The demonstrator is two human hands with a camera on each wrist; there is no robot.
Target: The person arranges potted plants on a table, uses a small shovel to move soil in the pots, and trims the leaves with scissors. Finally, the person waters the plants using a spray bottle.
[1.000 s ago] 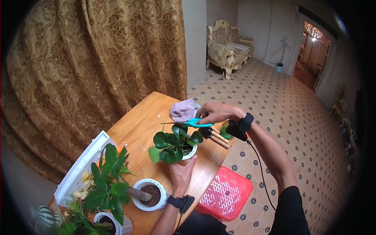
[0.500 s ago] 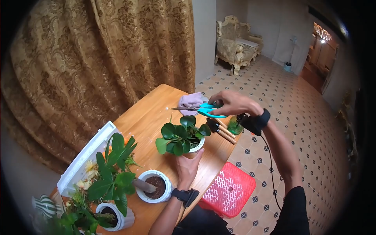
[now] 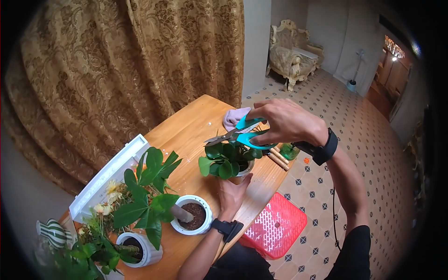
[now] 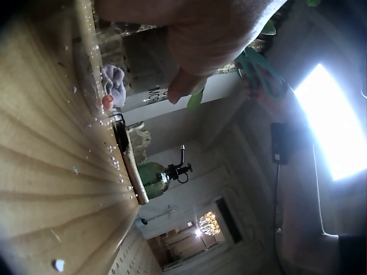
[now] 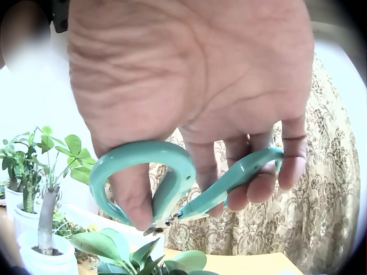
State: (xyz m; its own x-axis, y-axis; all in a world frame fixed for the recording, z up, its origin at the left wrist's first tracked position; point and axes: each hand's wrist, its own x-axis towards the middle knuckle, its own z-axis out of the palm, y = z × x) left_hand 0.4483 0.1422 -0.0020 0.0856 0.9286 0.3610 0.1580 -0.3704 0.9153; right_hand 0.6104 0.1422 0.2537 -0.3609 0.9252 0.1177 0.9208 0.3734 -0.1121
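Observation:
My left hand [image 3: 231, 193] grips the small pot [image 3: 246, 171] of a plant with round green leaves [image 3: 225, 169] from its near side. In the left wrist view, that hand [image 4: 200, 43] wraps around the pot, its thumb lying along the wall. My right hand [image 3: 291, 120] holds scissors [image 3: 246, 139] with turquoise handles just above the leaves. In the right wrist view, the thumb is through one loop of the scissors [image 5: 109, 166] and the fingers curl around the other. Their handles are spread, and the blades point left across the top of the plant.
Left of the plant stand a white pot [image 3: 209, 217] with a thick-stemmed plant and another white pot [image 3: 151, 254]. Behind them lies a white tray [image 3: 109, 175] with flowers. A lilac cloth [image 3: 233, 119], wooden-handled tools [image 3: 279, 161] and a green spray bottle [image 3: 290, 150] are on the far side.
My right hand first lifted the scissors, then lowered them over the leaves, and their handles have spread apart. The left hand keeps its hold on the pot. The head view has shifted.

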